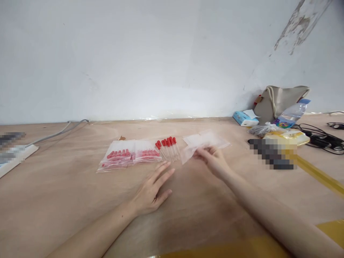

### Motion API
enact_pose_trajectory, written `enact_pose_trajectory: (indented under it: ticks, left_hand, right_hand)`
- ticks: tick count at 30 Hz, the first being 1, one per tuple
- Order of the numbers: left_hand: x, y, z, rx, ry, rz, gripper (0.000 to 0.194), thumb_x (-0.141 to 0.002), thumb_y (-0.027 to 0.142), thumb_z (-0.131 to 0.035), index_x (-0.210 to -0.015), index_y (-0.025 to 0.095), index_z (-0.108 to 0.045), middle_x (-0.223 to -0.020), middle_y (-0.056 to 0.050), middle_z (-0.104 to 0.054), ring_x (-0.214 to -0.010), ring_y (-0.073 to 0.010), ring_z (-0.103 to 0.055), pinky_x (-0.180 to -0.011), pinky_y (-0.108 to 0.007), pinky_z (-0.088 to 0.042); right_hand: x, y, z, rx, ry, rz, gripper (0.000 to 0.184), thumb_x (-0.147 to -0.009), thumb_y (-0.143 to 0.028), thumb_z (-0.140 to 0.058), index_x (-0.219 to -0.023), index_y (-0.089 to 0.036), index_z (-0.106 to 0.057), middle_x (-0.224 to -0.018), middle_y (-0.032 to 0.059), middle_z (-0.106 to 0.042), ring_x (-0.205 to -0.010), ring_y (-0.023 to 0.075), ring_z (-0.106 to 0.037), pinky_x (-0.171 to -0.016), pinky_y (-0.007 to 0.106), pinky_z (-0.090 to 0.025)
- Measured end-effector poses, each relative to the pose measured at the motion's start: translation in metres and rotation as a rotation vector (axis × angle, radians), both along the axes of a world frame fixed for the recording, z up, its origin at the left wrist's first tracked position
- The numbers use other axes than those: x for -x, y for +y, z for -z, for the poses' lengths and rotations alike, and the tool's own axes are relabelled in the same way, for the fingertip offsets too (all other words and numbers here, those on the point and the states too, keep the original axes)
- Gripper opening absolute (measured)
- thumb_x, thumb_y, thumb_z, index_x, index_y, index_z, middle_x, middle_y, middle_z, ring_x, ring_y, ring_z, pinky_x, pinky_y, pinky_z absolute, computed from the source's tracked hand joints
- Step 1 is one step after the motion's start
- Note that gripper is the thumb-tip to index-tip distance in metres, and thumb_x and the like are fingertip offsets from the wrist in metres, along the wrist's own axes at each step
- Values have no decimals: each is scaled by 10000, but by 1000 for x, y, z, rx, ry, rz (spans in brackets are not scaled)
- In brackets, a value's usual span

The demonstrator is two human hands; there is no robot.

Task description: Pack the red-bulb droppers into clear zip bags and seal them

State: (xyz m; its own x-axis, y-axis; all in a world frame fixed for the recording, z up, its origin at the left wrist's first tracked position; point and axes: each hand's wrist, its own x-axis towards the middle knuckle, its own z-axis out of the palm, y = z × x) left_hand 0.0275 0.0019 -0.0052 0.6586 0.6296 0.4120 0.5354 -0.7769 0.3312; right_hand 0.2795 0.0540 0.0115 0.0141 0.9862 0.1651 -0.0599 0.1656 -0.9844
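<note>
My right hand (215, 161) pinches the edge of a translucent plastic bag (188, 152), which looks lifted off a small stack of similar bags (219, 139). Flat on the wooden table, fingers spread, lies my left hand (152, 191), holding nothing. Its fingertips reach close to a row of red-bulbed droppers (168, 147) with thin clear tubes, lying side by side. Left of the droppers are two overlapping piles of clear zip bags, one (115, 159) and the other (146, 154), with red-bulbed pieces showing inside.
At the right stand a tissue pack (245, 118), a beige bag (281, 102), a clear plastic bottle (294, 113), a yellow packet (287, 137) and black cables (322, 138). A white power strip (20, 157) with a grey cord lies far left. The wall (161, 61) closes the back.
</note>
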Motion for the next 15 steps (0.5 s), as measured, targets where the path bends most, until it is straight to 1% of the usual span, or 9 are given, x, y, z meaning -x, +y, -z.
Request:
enact_pose_trajectory:
  ticks: [2,4,6,9,10,11,12,13,15]
  left_hand:
    - [0,0,-1,-53,-63,-31,557,-884,248,-423,-1381,251,-173,-1446,-65,-169,-1319,-278,-149,-1046,-491,-230]
    - [0,1,-2,-42,-23,5,534,-894,245,-402,-1380,259,-182,-1442,-58,-192,-1319,-259,-163,-1049,-476,-233]
    - [-1,3,-3,10,101,78,494,-900,262,-396,-1367,271,-234,-1426,-44,-250,-1307,-232,-214,-1050,-447,-244]
    - [-1,4,-3,71,243,137,440,-900,295,-406,-1332,286,-324,-1362,-27,-383,-1255,-202,-333,-1054,-435,-233]
    - [-2,4,-3,75,256,138,424,-898,302,-410,-1318,287,-351,-1338,-24,-418,-1234,-198,-365,-1055,-439,-225]
    - [-2,4,-3,70,258,135,405,-897,304,-412,-1301,287,-381,-1314,-20,-448,-1214,-196,-390,-1056,-442,-216]
    - [-2,4,-4,56,255,136,383,-896,302,-415,-1278,284,-415,-1289,-16,-476,-1190,-194,-416,-1056,-445,-209]
    - [-2,3,-4,34,246,136,358,-893,294,-419,-1249,279,-452,-1258,-14,-507,-1156,-193,-445,-1054,-446,-206]
    - [-4,0,-6,-17,221,139,307,-883,279,-430,-1174,263,-527,-1160,-16,-579,-1042,-192,-515,-1041,-458,-215]
  right_hand:
    - [21,-27,9,126,60,-202,264,-689,-419,-634,-763,-183,-543,-777,30,-649,-763,161,-624,-762,335,-494]
    - [32,-46,15,201,55,-311,239,-672,-387,-654,-755,-190,-548,-781,10,-652,-770,153,-625,-782,334,-488]
    - [30,-52,16,240,-20,-409,245,-610,-324,-707,-755,-189,-562,-786,-4,-652,-774,148,-622,-792,324,-481]
    - [7,-45,7,357,-149,-558,230,-581,-255,-715,-761,-172,-598,-783,5,-658,-747,145,-624,-753,303,-490]
    - [-3,-40,4,419,-171,-554,202,-610,-259,-687,-769,-167,-601,-764,12,-658,-714,143,-626,-712,297,-501]
    - [-13,-34,1,465,-196,-497,180,-643,-265,-651,-783,-164,-599,-728,15,-654,-666,138,-625,-657,286,-507]
    - [-22,-28,-1,477,-234,-390,172,-671,-269,-613,-804,-164,-591,-685,12,-644,-608,131,-617,-592,269,-504]
    - [-30,-22,-3,443,-294,-258,167,-692,-272,-580,-820,-165,-581,-640,3,-627,-544,121,-598,-529,249,-487]
    - [-37,-11,-4,259,-469,-25,140,-716,-275,-536,-802,-168,-566,-575,-15,-587,-455,100,-543,-451,216,-431]
